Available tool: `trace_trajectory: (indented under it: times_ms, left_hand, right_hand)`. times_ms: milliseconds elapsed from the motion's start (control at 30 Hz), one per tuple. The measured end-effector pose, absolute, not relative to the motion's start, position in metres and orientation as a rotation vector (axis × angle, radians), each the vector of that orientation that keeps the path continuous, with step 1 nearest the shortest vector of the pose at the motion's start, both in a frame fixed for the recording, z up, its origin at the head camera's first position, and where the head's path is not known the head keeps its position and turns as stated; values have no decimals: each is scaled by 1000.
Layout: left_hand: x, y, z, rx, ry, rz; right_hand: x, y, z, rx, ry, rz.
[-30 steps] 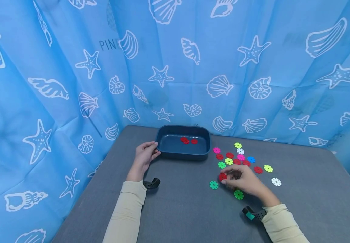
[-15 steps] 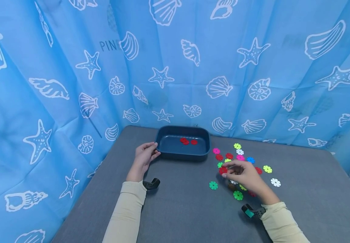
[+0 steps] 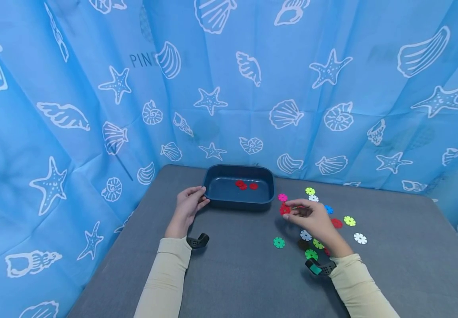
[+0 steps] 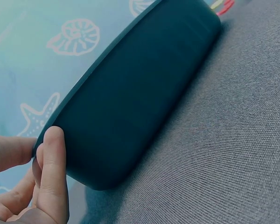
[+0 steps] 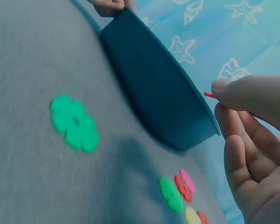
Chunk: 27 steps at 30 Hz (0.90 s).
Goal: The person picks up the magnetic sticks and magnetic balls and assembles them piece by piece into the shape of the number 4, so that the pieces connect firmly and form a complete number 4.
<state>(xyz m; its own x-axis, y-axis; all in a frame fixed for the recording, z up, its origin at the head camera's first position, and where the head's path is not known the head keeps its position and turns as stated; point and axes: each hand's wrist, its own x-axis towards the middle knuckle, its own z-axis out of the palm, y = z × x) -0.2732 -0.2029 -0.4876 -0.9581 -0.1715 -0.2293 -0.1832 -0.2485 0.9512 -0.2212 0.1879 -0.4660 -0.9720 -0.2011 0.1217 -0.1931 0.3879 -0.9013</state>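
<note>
The left hand (image 3: pixel 189 205) is gripping the dark blue tray (image 3: pixel 238 205) by the left end of its rim. The right hand (image 3: pixel 312 219) is pinching a red disc (image 3: pixel 284 209) and is holding it above the grey table (image 3: pixel 236 265), to the right of the tray. Other red discs (image 3: pixel 254 186) are lying inside the tray, while coloured discs (image 3: pixel 337 223) are lying scattered on the right.

Cream-sleeved left arm (image 3: pixel 165 276), cream-sleeved right arm (image 3: pixel 360 282), both near, bare left hand (image 3: pixel 189 204) pinching, bare right hand (image 3: pixel 311 217) held up, pinching too
</note>
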Motion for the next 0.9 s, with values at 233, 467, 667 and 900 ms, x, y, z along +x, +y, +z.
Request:
trace_trajectory:
  times_ms: [233, 467, 667, 900]
  left_hand:
    - [-274, -205, -489, -477, 1911, 2437]
    - [-275, -205, -491, -457, 1910, 2437]
    - [-274, -205, -490, -457, 1914, 2424]
    - [-276, -205, -489, -456, 1902, 2440]
  right_hand:
    - [-238, 171, -467, -345, 2573, -1784]
    - [-246, 160, -467, -307, 2555, -1833]
    - [-252, 158, -470, -259, 2552, -1850]
    - [-259, 155, -472, -213, 2545, -1847]
